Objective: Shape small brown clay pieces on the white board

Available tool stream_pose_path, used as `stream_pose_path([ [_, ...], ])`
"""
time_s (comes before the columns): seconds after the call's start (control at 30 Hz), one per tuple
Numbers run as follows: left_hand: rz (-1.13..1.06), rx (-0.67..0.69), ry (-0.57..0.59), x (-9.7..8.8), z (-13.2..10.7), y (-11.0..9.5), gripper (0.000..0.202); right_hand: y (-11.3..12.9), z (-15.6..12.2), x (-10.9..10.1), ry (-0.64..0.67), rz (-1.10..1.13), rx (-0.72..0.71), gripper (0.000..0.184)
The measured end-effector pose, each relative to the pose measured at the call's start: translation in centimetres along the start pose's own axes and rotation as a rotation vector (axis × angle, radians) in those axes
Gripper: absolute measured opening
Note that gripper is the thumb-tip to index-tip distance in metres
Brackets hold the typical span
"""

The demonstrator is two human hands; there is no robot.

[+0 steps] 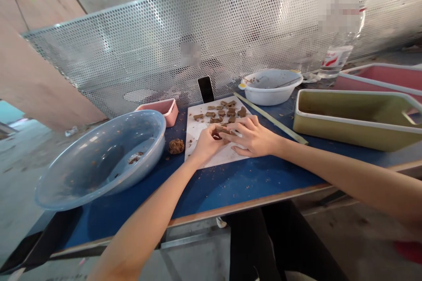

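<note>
Over the front of a white board [211,162], my left hand [210,141] curls its fingers and thumb around a brown, clay-like piece [217,136]. My right hand [252,137] meets it from the other side, fingers bent over the piece and partly hiding it. Just beyond my fingertips, several small brown shaped pieces [221,113] lie flat on the board in loose rows. To the left of the board sits a rough brown lump [176,146] on the blue table [231,189].
A large blue basin [108,153] stands left, with a small pink bin [170,113] behind it. A phone [206,89] leans at the back. On the right are a stick [273,118], a white basin [272,92], a green bin [356,127] and a clear bottle [338,55]. Perforated metal [138,44] rises behind.
</note>
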State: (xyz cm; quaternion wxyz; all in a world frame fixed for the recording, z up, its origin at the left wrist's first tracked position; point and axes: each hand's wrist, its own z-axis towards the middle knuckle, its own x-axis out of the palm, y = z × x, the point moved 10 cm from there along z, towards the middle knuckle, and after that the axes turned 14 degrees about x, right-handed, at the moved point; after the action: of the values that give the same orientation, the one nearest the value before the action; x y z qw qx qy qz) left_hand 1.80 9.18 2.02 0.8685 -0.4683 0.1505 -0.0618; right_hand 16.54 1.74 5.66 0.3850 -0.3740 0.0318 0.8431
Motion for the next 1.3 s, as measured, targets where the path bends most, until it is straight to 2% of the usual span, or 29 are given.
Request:
stream_pose_path([
  [0.1, 0.01, -0.004, -0.006, -0.1, 0.0, 0.1, 0.049, -0.5, 0.1, -0.4, -0.041, 0.024, 0.055, 0.05],
  [0.2, 0.006, 0.008, 0.002, 0.0, 0.1, -0.1, 0.047, 0.0, 0.0, 0.0, -0.004, 0.078, 0.01, 0.055],
  [0.33, 0.027, -0.001, -0.002, -0.1, 0.2, 0.0, 0.045, -0.7, 0.1, 0.2, -0.008, 0.023, 0.09, 0.052],
  [0.5, 0.002, 0.02, 0.006, 0.1, 0.2, -0.3, 0.043, 0.2, 0.0, 0.5, 0.003, 0.031, 0.023, 0.05],
  [0.6, 0.019, 0.001, 0.002, -0.1, 0.2, -0.1, 0.046, -0.7, 0.1, 0.5, -0.011, 0.051, 0.108, 0.051],
  [0.73, 0.007, -0.005, -0.013, -0.2, 0.0, -0.1, 0.05, -0.5, 0.0, 0.6, -0.018, 0.079, 0.103, 0.051],
  [0.87, 0.018, -0.002, -0.01, -0.2, 0.1, -0.3, 0.051, -0.9, 0.1, 0.2, -0.062, 0.014, 0.169, 0.052],
  [1.03, -0.001, -0.009, -0.015, -0.4, 0.1, -0.2, 0.051, -0.2, 0.1, 0.7, 0.018, 0.041, 0.091, 0.06],
  [1.13, -0.017, -0.017, -0.031, -0.6, 0.1, -0.1, 0.051, -0.8, 0.0, 0.4, -0.02, 0.05, 0.135, 0.057],
  [1.3, -0.015, -0.044, -0.058, -1.1, 0.1, 0.2, 0.052, -0.6, -0.2, 0.1, -0.027, 0.075, 0.079, 0.055],
])
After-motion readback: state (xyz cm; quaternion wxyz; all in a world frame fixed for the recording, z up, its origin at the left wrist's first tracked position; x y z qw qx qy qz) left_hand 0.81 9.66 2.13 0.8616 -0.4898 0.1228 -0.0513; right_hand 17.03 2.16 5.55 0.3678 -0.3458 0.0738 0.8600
